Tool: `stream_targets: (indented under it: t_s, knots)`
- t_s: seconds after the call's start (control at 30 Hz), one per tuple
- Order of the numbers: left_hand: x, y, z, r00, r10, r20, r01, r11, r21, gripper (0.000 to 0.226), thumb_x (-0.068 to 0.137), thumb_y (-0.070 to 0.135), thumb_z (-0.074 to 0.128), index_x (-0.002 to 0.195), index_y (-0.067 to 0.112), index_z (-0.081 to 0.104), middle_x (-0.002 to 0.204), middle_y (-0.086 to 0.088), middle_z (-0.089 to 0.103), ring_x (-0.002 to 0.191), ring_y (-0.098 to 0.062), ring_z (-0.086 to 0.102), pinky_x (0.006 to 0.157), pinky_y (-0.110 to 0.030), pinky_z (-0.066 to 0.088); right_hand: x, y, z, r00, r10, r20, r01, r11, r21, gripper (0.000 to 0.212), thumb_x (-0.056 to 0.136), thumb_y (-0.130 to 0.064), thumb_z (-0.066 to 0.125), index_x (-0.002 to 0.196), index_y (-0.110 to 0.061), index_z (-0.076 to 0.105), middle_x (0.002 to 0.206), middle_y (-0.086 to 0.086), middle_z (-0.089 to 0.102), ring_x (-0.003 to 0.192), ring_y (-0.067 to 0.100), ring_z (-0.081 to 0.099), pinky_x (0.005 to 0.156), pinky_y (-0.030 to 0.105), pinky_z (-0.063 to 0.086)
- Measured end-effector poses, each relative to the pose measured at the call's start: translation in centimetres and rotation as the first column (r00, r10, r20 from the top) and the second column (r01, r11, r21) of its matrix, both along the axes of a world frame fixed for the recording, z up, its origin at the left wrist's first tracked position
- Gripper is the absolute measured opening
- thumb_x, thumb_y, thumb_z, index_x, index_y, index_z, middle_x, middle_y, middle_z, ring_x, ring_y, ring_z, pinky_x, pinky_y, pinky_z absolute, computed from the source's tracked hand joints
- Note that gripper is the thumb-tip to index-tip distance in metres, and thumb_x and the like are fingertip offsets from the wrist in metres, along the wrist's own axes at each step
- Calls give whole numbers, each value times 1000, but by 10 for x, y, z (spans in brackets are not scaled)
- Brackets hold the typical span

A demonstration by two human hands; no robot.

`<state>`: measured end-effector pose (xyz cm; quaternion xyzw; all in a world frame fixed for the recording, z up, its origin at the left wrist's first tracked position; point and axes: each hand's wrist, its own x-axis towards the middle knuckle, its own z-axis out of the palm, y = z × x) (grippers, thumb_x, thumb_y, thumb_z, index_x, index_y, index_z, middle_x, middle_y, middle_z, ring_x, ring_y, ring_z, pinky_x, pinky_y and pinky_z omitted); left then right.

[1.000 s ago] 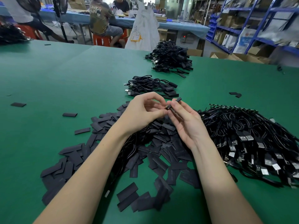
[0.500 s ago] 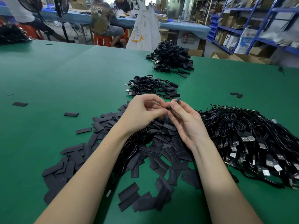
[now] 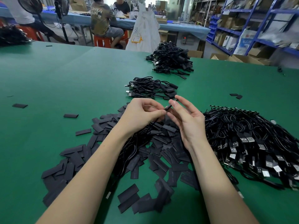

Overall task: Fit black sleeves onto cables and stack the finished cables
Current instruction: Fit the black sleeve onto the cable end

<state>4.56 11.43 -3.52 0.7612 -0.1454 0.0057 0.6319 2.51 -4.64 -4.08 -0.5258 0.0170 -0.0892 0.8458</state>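
Your left hand (image 3: 142,113) pinches the cable (image 3: 129,152) end — steadying it. Your right hand (image 3: 187,120) pinches the black sleeve (image 3: 169,107), other fingers spread loose — lined up to slide on.

Bare green table (image 3: 56,75) is lying open from 9 to 11 o'clock; sleeves (image 3: 161,143) and cable heaps (image 3: 250,143) are crowding 12 through 6.

Black sleeves (image 3: 113,152) and black cables (image 3: 252,136) lie on a plain green table (image 3: 64,78); orange stools (image 3: 102,41) behind.
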Motion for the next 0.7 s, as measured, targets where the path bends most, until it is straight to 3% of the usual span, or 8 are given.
stream_targets:
  t_s: [0.47,0.6,0.7]
  knots:
    - [0,-1,0,1000,19,-2,-19,999,35,7,84,18,82,84,20,75,73,-2,76,59,-6,63,63,-18,48,2,2,-3,1000,5,-24,-4,999,52,21,89,-5,73,106,-16,75,96,5,79,83,12,74,71,23,59]
    - [2,2,1,1000,-6,-28,10,987,161,11,83,23,83,88,23,73,74,4,75,66,-6,65,75,-27,51,3,1,-2,999,-3,-32,5,997,71,22,88,-4,73,106,-17,76,94,8,78,79,12,72,70,23,59]
    - [0,4,3,999,-37,-27,42,977,208,8,88,22,79,89,17,72,69,1,74,61,-7,64,70,-23,50,3,-2,-2,999,9,-33,-7,998,59,31,90,-10,73,119,-23,71,101,8,77,80,12,70,72,25,59]
